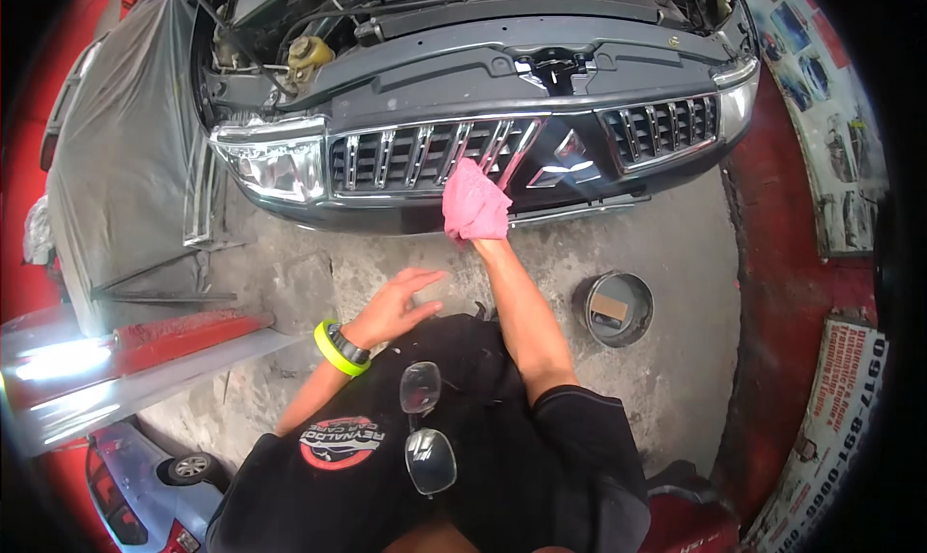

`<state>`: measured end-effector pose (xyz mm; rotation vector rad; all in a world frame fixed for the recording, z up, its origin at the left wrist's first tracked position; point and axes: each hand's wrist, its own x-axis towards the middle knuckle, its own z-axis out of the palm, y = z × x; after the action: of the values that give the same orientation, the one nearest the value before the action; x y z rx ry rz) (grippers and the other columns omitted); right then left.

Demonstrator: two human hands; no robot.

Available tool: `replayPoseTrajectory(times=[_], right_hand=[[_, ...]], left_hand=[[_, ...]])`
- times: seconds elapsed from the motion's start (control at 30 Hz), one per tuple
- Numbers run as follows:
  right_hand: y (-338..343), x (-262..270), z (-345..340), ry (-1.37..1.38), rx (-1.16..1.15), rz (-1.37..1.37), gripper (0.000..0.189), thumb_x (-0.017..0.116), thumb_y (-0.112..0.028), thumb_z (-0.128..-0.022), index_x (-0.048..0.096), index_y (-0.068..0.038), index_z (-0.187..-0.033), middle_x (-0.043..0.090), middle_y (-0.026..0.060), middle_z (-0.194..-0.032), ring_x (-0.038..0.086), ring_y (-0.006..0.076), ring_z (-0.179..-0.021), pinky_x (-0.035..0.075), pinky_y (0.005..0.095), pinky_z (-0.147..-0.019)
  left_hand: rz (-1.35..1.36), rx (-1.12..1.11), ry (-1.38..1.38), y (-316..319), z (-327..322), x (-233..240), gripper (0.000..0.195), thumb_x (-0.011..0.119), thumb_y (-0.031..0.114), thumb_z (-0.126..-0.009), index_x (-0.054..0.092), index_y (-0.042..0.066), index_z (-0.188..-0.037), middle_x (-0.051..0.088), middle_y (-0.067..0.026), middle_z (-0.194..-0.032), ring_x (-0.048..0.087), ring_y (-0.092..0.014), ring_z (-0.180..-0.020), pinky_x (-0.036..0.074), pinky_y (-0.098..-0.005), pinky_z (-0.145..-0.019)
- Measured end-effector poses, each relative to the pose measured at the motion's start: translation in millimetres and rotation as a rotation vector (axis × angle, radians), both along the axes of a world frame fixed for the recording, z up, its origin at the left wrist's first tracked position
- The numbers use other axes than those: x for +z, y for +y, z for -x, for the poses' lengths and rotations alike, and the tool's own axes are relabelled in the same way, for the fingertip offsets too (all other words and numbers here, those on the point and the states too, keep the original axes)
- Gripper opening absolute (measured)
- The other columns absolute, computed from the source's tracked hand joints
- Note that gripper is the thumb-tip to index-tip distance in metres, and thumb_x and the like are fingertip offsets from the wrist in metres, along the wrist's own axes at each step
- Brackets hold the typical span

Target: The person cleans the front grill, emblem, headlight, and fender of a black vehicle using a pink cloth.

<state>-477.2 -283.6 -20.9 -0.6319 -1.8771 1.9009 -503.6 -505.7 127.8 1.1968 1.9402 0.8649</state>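
Observation:
A pink cloth (476, 204) covers most of my right hand (491, 246), only the wrist end of which shows. The cloth lies over the lower edge of the chrome-barred front grille (416, 154), just left of the Mitsubishi emblem (566, 163); how firmly it touches is hidden. My left hand (395, 303) hangs empty in front of my body, fingers apart, below the dark front bumper (384, 216). On that wrist are a watch (347, 346) and a bright yellow band (332, 350). Clear headlamps (271, 165) flank the grille.
The engine bay (449, 24) lies exposed beyond the grille. A bucket (644, 314) holding a tan block (609, 307) stands on the concrete floor at right. A grey-sheeted vehicle (123, 154) is at left, a blue car (145, 480) lower left. Printed banners (833, 422) line the right.

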Motion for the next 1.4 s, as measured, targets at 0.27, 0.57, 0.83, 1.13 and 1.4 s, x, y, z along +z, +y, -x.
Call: replayPoseTrajectory(times=[0.27, 0.57, 0.83, 1.13, 1.4], right_hand=[[-4, 85, 14, -0.544, 0.153, -1.129, 0.081, 0.072, -0.021, -0.075, 0.040, 0.008, -0.144, 0.049, 0.0293, -0.142, 0.046, 0.0413, -0.137, 0.040, 0.0450, -0.114], [-4, 17, -12, -0.035, 0.061, -1.095, 0.072, 0.074, -0.015, -0.068, 0.048, 0.008, -0.131, 0.051, 0.0264, -0.137, 0.045, 0.0428, -0.133, 0.033, 0.0438, -0.116], [-24, 74, 8, -0.476, 0.169, -0.411, 0.028, 0.071, -0.032, -0.077, 0.069, -0.005, -0.075, 0.060, 0.0256, -0.124, 0.055, 0.0349, -0.121, 0.048, 0.0428, -0.098], [-23, 43, -12, -0.440, -0.026, -0.688, 0.049, 0.065, -0.030, -0.087, 0.059, -0.005, -0.128, 0.060, 0.0211, -0.135, 0.054, 0.0359, -0.130, 0.043, 0.0393, -0.111], [44, 41, -46, -0.312, -0.025, -1.202, 0.042, 0.056, -0.026, -0.087, 0.064, -0.008, -0.125, 0.068, 0.0172, -0.122, 0.066, 0.0353, -0.108, 0.053, 0.0447, -0.092]], left_hand=[[0.298, 0.303, -0.031, -209, 49, -137, 0.055, 0.073, 0.039, -0.092, 0.064, 0.003, -0.132, 0.068, -0.0212, -0.119, 0.070, -0.037, -0.099, 0.056, -0.0417, -0.088], [0.710, 0.892, -0.446, -332, 9, -276, 0.047, 0.074, 0.042, -0.090, 0.072, 0.001, -0.114, 0.075, -0.0091, -0.097, 0.070, -0.015, -0.085, 0.056, -0.0312, -0.072], [0.259, 0.718, -0.436, -298, 18, -301, 0.030, 0.069, 0.033, -0.096, 0.073, 0.006, -0.106, 0.073, -0.0025, -0.094, 0.068, -0.012, -0.078, 0.054, -0.0314, -0.065], [0.380, 0.891, -0.665, -257, 37, -266, 0.033, 0.067, 0.038, -0.097, 0.068, 0.010, -0.114, 0.069, 0.0004, -0.091, 0.066, -0.011, -0.072, 0.049, -0.0270, -0.056], [0.334, 0.793, -0.784, -319, 30, -323, 0.032, 0.069, 0.036, -0.095, 0.070, 0.008, -0.111, 0.068, -0.0013, -0.086, 0.065, -0.013, -0.071, 0.051, -0.0289, -0.059]])
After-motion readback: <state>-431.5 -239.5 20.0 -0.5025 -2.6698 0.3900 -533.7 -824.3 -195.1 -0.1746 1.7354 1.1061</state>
